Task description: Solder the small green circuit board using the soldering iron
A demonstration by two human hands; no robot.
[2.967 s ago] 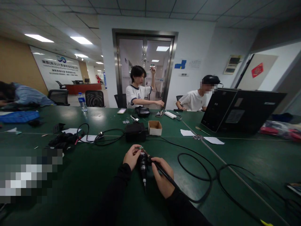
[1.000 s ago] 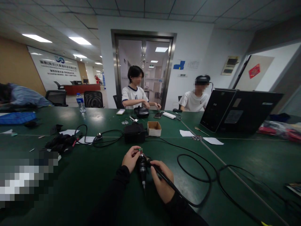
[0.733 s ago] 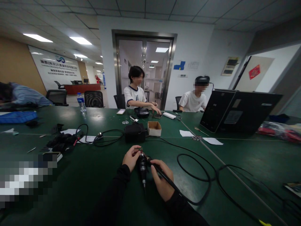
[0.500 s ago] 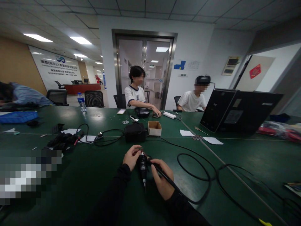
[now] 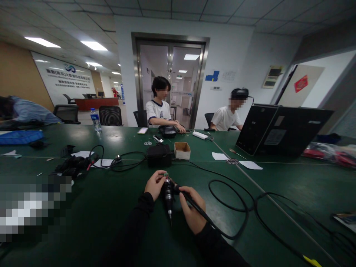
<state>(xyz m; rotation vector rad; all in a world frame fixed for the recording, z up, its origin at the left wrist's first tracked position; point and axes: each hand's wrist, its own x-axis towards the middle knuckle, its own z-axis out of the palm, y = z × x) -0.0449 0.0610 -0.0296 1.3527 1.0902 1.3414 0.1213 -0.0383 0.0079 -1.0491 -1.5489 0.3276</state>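
A black electric screwdriver [image 5: 168, 197] lies on the green table with its thin metal tip toward me. At its far end shows a small green circuit board [image 5: 166, 174] with a bit of red beside it. My left hand [image 5: 155, 186] has its thumb and fingers pinched at this board, beside the screwdriver's end. On the other side, my right hand [image 5: 194, 211] is closed round a thick black cable [image 5: 200, 214]. The cable's end reaches the screwdriver's side; whether it is attached there is hidden.
Beyond my hands stand a black power adapter [image 5: 159, 155] and a small open cardboard box [image 5: 182, 152]. Loops of cable [image 5: 228, 181] spread to the right. Further off are paper slips [image 5: 250, 165], a large black computer case [image 5: 283, 129], a blue tray [image 5: 20, 138] and a water bottle [image 5: 96, 120].
The green board has turned to show more of its face between my left fingers. My right hand is nearly still. Across the table, a person's hands have moved slightly left.
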